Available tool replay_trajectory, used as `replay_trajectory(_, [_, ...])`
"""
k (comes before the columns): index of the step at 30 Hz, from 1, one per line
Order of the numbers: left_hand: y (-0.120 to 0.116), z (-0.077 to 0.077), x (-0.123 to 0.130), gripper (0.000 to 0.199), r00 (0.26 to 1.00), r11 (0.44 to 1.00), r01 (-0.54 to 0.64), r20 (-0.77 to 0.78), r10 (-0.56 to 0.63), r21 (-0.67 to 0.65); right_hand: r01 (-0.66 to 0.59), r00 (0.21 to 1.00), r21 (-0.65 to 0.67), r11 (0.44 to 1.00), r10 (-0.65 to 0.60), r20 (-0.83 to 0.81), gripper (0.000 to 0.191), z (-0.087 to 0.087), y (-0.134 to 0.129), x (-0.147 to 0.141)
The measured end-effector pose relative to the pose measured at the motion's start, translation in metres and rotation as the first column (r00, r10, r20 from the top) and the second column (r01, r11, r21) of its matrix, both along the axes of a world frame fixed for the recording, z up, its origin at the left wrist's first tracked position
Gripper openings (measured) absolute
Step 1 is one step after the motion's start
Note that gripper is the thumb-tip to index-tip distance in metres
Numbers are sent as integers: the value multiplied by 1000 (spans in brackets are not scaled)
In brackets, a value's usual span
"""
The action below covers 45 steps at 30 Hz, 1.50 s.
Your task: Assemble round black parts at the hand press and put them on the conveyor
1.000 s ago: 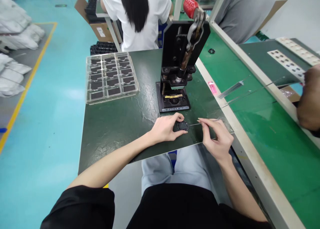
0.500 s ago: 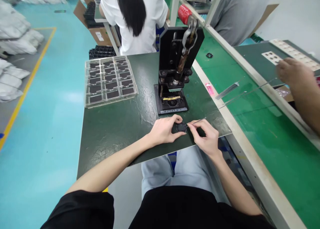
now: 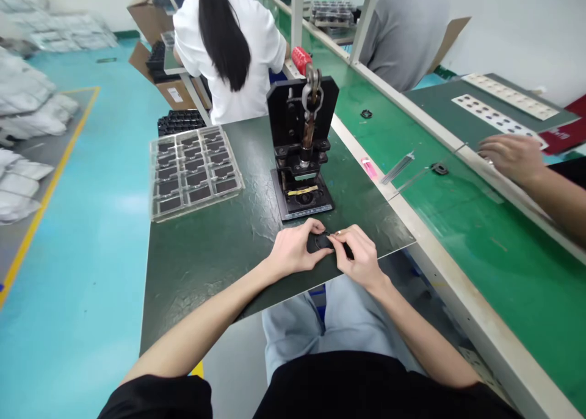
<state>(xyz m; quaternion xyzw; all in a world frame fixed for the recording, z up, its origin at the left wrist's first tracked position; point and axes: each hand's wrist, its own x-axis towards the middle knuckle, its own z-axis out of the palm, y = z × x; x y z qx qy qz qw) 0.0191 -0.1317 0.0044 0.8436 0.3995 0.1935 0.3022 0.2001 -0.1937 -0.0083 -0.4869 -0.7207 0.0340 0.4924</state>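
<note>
Dark green crinkled desk [image 3: 206,266] carries a clear plastic tray [image 3: 153,184] of black pieces [image 3: 196,178] on its left. Fingers of the left hand [image 3: 293,251] curl over a round black part [image 3: 323,242] near the front edge; the right hand [image 3: 361,259], closer now than before, pinches a thin metal rod [image 3: 337,232] against it.

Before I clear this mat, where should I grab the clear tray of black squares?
Grip the clear tray by its raised near rim from the left: it lies flat on the dark mat, with the hand press close on its right.
</note>
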Motion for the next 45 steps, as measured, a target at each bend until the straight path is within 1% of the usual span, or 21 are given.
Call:
replay_trajectory(1, [0,0,0,47,1000,1000,-4,-2,4,5,5,999,-29,1000,-7,-46,20,-1,0,0])
replay_trajectory(3, [0,-1,0,46,1000,1000,-15,-7,16,16,42,971,-92,995,-63,-232,20,-2,1,2])
replay_trajectory(5, [1,-1,0,46,999,999,-28,-15,28,30,108,865,-128,986,-156,-477,21,-2,1,6])
replay_trajectory(7, [1,-2,-1,46,999,998,-42,-28,44,44,176,747,-144,974,-227,-625,19,-1,-2,12])
replay_trajectory(8, [1,-2,-1,47,998,998,-49,-37,51,51,210,722,-144,967,-253,-643,17,0,-5,16])
replay_trajectory(9, [1,-2,-1,48,997,997,-57,-45,60,58,243,726,-138,960,-274,-630,15,1,-9,20])
replay_trajectory(13, [-1,-4,-2,55,993,988,-98,-58,105,120,323,820,-31,946,-296,-490,15,6,-23,34])
replay_trajectory(16, [0,-4,-3,60,990,981,-127,-36,134,149,276,842,-18,961,-251,-478,11,13,-25,40])
replay_trajectory(18, [4,-4,-5,61,994,986,-112,-2,114,124,194,817,-81,978,-207,-539,13,17,-21,42])
replay_trajectory(20, [11,-3,-9,63,998,995,-52,47,49,79,134,783,-122,983,-181,-596,18,21,-15,43])
replay_trajectory(21, [15,-2,-12,63,997,999,-4,75,0,53,140,791,-121,983,-184,-583,21,23,-13,43])
replay_trajectory(22, [19,-1,-14,62,993,999,49,104,-52,24,169,827,-101,980,-197,-527,23,25,-11,43])
replay_trajectory(24, [27,1,-19,59,976,987,153,164,-143,-48,236,918,-22,972,-230,-323,27,26,-8,41])
replay_trajectory(26, [31,1,-22,55,960,972,204,218,-176,-116,197,974,42,979,-190,-126,29,27,-7,36])
replay_trajectory(29, [31,-2,-20,49,958,973,177,253,-135,-150,35,999,42,999,-35,-5,28,25,-9,26])
replay_trajectory(31, [28,-4,-17,47,961,980,145,255,-108,-134,-22,998,31,999,20,55,28,22,-12,22])
replay_trajectory(34, [26,-6,-15,45,963,987,123,252,-92,-108,3,991,31,1000,-7,136,25,18,-17,25])
replay_trajectory(37, [25,-6,-15,45,963,989,118,253,-92,-89,82,976,-36,996,-73,206,15,17,-19,30])
replay_trajectory(39, [24,-4,-15,42,961,990,112,264,-87,-82,126,968,-103,987,-99,230,29,17,-20,30])
replay_trajectory(42, [22,1,-13,32,959,991,87,279,-55,-102,136,966,-160,978,-95,240,56,14,-17,23])
replay_trajectory(45, [20,6,-10,26,953,991,-1,300,43,-136,141,966,-173,975,-97,241,57,10,-12,16])
